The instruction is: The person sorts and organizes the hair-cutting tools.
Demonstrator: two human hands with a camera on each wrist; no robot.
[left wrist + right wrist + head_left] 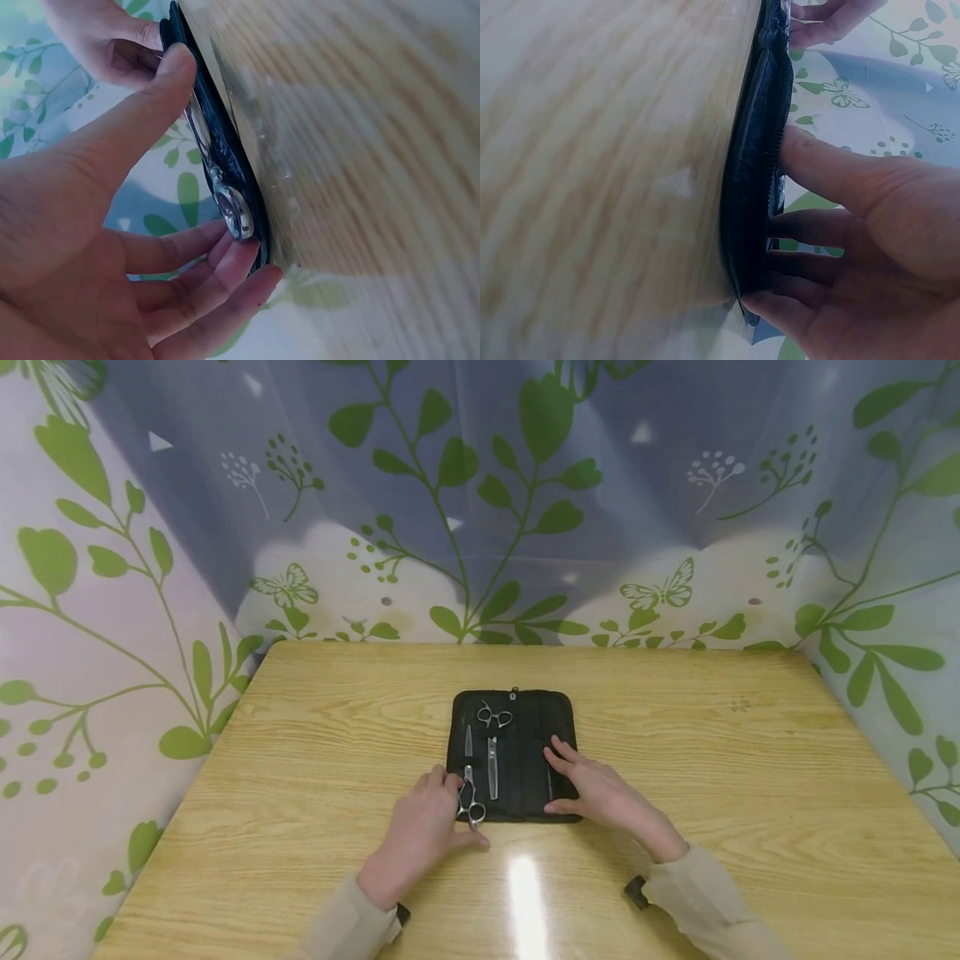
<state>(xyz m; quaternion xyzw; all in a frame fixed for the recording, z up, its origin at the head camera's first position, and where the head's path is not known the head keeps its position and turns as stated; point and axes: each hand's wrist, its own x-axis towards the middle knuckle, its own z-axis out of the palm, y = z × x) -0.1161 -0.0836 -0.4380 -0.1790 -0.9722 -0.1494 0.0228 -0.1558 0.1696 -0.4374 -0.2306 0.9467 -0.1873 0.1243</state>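
A black zippered case (529, 760) lies unfolded flat on the table. In its left half are two pairs of silver scissors: one pair (492, 768) has its finger rings toward the back, the other scissors (477, 814) has its rings at the near left corner. My left hand (423, 822) is at the case's left edge, its fingers touching beside those near rings and its thumb apart from the fingers. My right hand (607, 793) rests on the right half with fingers spread and thumb near the front edge. A thin dark item (550, 783) under it is partly hidden.
The wooden table (315, 735) extends on every side of the case. Behind it hangs a curtain (480, 527) with a green leaf print, also at both sides. Light glares off the tabletop in front of the case.
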